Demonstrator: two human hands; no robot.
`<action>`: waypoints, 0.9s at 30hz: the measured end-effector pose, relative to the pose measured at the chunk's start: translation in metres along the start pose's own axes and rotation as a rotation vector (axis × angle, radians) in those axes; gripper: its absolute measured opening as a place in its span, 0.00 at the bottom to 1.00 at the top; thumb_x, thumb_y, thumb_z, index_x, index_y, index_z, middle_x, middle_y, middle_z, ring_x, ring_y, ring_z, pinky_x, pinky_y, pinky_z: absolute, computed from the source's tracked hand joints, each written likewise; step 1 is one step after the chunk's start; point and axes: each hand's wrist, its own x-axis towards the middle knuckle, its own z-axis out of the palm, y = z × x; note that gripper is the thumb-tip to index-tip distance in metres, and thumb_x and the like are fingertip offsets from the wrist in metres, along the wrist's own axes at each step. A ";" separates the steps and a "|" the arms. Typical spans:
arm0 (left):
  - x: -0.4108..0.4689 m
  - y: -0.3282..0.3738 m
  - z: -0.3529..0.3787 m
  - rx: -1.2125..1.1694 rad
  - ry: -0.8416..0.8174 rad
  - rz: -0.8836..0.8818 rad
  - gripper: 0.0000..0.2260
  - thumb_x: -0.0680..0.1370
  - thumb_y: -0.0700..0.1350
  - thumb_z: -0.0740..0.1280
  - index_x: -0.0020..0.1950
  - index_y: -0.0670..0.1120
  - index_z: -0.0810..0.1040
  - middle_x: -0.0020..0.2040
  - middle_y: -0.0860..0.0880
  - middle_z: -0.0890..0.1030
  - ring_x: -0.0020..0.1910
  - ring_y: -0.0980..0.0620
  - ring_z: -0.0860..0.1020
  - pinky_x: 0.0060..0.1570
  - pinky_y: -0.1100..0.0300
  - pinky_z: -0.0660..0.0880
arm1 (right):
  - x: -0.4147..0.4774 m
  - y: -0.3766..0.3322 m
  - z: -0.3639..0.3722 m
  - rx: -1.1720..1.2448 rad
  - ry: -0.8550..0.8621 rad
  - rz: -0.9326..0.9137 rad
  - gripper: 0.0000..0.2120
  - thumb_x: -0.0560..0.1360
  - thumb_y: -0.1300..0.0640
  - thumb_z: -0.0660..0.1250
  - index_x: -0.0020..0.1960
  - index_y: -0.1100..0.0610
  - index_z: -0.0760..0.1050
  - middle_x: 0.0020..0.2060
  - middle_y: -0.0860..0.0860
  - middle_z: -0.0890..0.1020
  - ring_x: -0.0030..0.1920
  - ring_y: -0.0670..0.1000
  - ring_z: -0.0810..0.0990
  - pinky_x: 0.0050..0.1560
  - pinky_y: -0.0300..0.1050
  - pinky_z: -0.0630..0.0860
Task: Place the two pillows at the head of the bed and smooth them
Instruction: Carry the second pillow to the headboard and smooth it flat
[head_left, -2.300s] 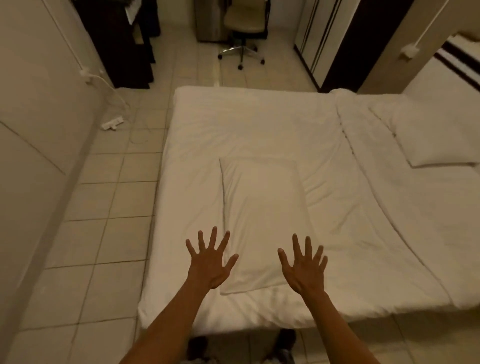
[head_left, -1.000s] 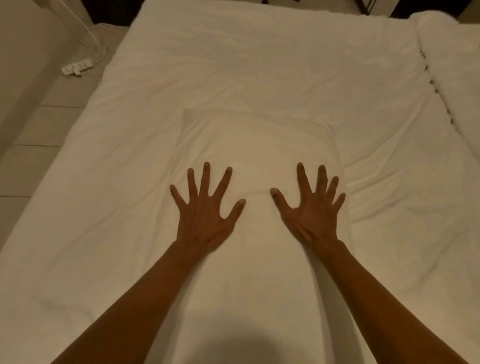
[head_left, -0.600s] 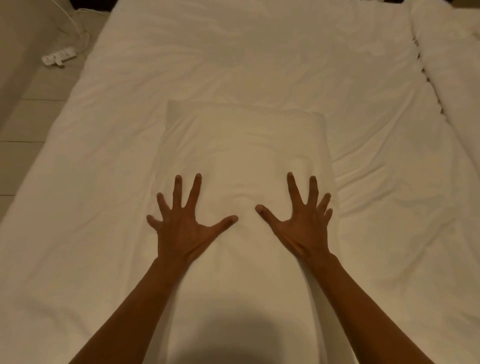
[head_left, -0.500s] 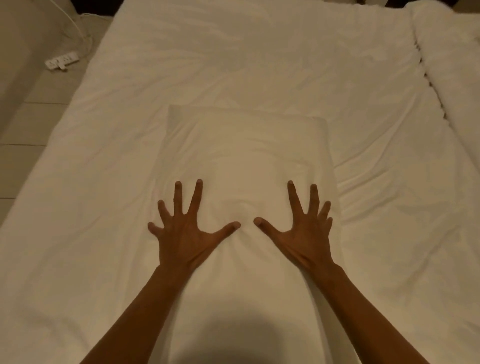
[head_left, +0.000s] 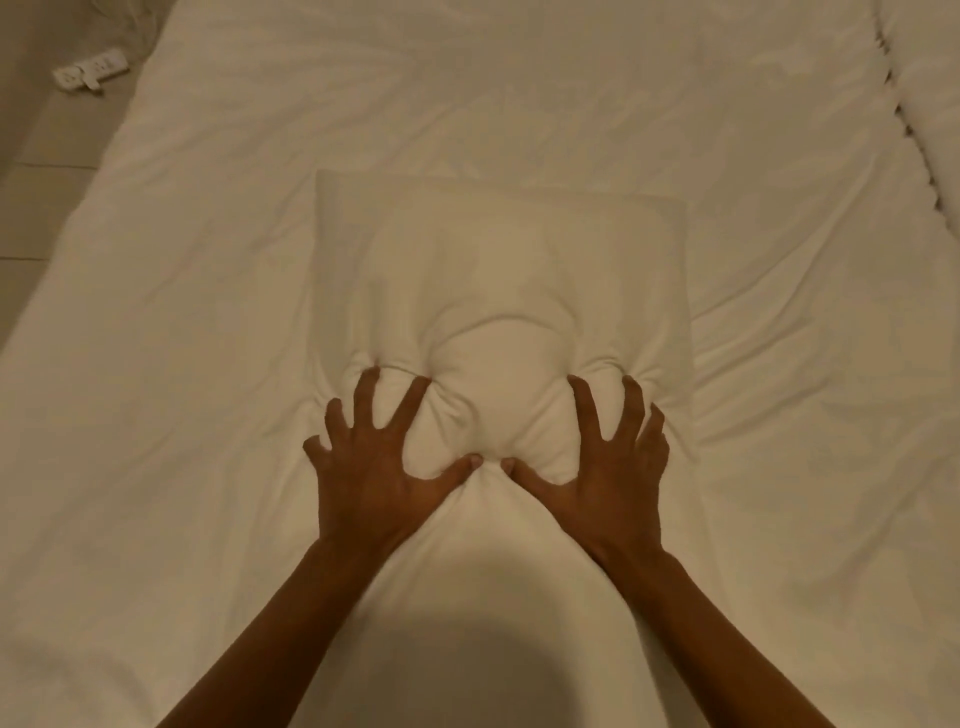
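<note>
A white pillow (head_left: 498, 260) lies lengthwise on the white bed (head_left: 197, 322), directly in front of me. My left hand (head_left: 374, 467) and my right hand (head_left: 608, 467) rest side by side on its middle. Their fingers are spread and dug into the pillow, with the thumbs almost meeting. The pillow's filling bulges into a rounded lump between the two hands, and creases fan out from the fingertips. The near end of the pillow is hidden by my forearms and a shadow. Only one pillow is in view.
A white power strip (head_left: 91, 75) lies on the tiled floor (head_left: 31, 171) beyond the bed's left edge. At the far right, a gap separates this bed from a second white mattress (head_left: 935, 78).
My hands lay flat with splayed fingers on the pillow; now the fingers curl and clutch it, bunching it between them. My view has moved closer and lower over the pillow.
</note>
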 end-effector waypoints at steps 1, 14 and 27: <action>0.002 -0.001 0.003 0.005 0.032 0.019 0.41 0.65 0.80 0.59 0.75 0.63 0.64 0.77 0.48 0.60 0.68 0.38 0.66 0.58 0.37 0.68 | 0.001 0.000 0.003 -0.013 0.027 -0.003 0.51 0.63 0.16 0.55 0.79 0.40 0.53 0.79 0.57 0.51 0.76 0.67 0.53 0.72 0.70 0.59; 0.000 -0.002 0.014 0.050 0.129 0.038 0.41 0.67 0.78 0.61 0.75 0.59 0.66 0.74 0.42 0.64 0.62 0.36 0.70 0.56 0.38 0.70 | 0.004 0.004 0.007 -0.089 0.083 -0.034 0.49 0.63 0.17 0.53 0.77 0.42 0.59 0.77 0.58 0.56 0.74 0.67 0.58 0.69 0.68 0.64; 0.020 -0.001 0.034 0.104 0.257 0.167 0.24 0.73 0.66 0.63 0.62 0.54 0.80 0.57 0.39 0.75 0.47 0.38 0.74 0.41 0.47 0.70 | 0.029 0.010 0.040 -0.227 0.308 -0.135 0.27 0.70 0.30 0.66 0.60 0.47 0.76 0.55 0.57 0.75 0.55 0.62 0.73 0.54 0.60 0.69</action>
